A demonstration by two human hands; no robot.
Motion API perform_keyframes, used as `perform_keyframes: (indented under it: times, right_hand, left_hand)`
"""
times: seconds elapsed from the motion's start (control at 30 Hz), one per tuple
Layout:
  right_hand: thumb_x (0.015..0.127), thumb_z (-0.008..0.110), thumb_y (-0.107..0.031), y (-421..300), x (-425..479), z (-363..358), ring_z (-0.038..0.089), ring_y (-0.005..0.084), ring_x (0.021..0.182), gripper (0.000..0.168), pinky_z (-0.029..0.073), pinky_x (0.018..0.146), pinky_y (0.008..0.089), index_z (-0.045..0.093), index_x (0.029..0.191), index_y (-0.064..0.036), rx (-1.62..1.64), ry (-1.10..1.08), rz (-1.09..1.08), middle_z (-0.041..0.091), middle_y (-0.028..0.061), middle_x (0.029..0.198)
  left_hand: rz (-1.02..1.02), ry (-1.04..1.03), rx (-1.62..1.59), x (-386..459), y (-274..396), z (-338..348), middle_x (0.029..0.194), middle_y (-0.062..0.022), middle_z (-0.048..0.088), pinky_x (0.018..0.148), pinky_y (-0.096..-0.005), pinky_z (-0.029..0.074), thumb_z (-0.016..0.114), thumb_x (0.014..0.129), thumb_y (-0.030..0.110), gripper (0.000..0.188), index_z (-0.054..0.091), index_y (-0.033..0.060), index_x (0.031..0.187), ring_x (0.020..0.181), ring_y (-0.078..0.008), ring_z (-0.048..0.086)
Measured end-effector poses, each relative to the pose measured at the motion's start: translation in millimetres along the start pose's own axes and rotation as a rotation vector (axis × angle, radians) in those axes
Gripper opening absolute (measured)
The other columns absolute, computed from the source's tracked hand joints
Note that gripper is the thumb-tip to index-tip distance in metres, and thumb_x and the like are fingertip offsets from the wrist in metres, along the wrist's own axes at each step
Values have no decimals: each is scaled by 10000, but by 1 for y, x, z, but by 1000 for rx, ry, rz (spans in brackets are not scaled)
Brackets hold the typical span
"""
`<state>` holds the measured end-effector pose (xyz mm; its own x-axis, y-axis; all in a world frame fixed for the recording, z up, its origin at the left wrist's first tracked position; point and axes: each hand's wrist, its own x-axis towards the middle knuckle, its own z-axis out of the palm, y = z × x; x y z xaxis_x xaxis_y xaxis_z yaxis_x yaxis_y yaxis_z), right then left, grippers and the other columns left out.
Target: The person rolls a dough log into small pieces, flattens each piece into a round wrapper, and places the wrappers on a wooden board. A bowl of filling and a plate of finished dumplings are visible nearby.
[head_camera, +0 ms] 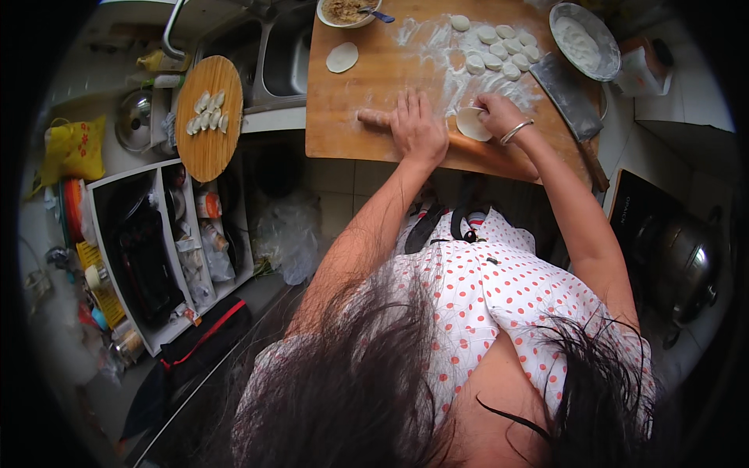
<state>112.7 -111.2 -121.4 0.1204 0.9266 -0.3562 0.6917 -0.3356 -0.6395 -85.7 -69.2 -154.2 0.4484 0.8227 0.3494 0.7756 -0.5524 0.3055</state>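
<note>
My left hand lies palm down over a wooden rolling pin, fingers stretched forward. The pin's left end sticks out past the hand, and its middle is covered. In my right hand the edge of a thin round dough wrapper is pinched, just right of the left hand. Both hands are at the near side of a floured wooden board. Beyond them sit several flattened dough pieces in loose flour. Another rolled wrapper lies flat at the board's left.
A bowl of filling with a spoon stands at the far left of the board. A cleaver and a metal bowl of flour are at the right. Folded dumplings rest on a round wooden board beside the sink.
</note>
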Motion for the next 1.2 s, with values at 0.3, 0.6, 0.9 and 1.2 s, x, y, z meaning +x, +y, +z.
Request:
perform_keyframes:
  times: [0.3,0.6,0.9,1.2]
  right_hand:
    - [800,569,-87,-2,0,3,652,406,885,190,510,789,464,696,929,-29,14,75,-85,678,240,923]
    - [817,559,-106,-34,8,8,641,429,879,172,508,774,486,674,897,-7,-158,64,-155,665,258,908]
    - [838,592,-155,-103,106,31,676,347,959,313,529,861,402,683,1107,-25,425,428,-170,707,186,1042]
    - [785,665,-125,2,55,-33,643,269,848,150,518,775,418,735,917,-126,-276,343,-271,690,95,872]
  left_hand:
    - [-1,-53,-44,-3,3,-7,1371,-273,512,1037,-503,320,552,815,205,523,541,-47,1272,1320,-421,428]
    - [-45,15,-78,-5,5,-10,1381,-283,488,1123,-518,256,548,824,207,504,539,-70,1245,1352,-417,392]
    - [-81,-25,-146,-35,-3,-30,1362,-177,502,1135,-528,227,539,840,195,486,520,-33,1269,1335,-367,394]
    - [-21,-18,-134,-23,-5,-26,1326,-169,529,1099,-511,268,546,820,203,480,538,-13,1249,1301,-353,426]
